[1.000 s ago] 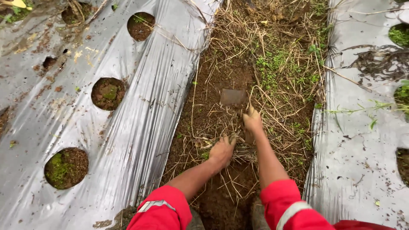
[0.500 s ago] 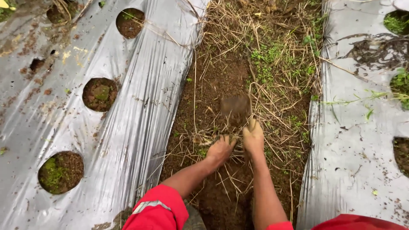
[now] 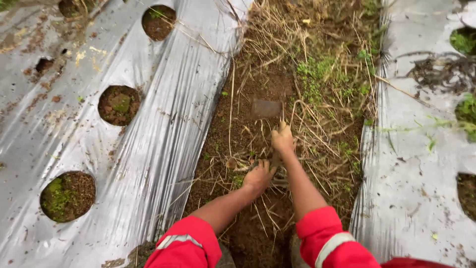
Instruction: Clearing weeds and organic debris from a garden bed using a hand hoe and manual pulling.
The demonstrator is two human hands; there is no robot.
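Both hands work low in the furrow: the right hand [image 3: 282, 139] is closed on a short hoe [image 3: 267, 109] whose blade lies on soil just ahead, while the left hand [image 3: 258, 177] grips dry grass [image 3: 233, 166] between silver mulch sheets [image 3: 163, 124], so weeding seems underway.

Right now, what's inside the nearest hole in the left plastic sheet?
The nearest hole in the silver plastic sheet shows brown soil with a patch of low green growth on its left side. Whatever lies under the surrounding plastic is covered and cannot be seen.
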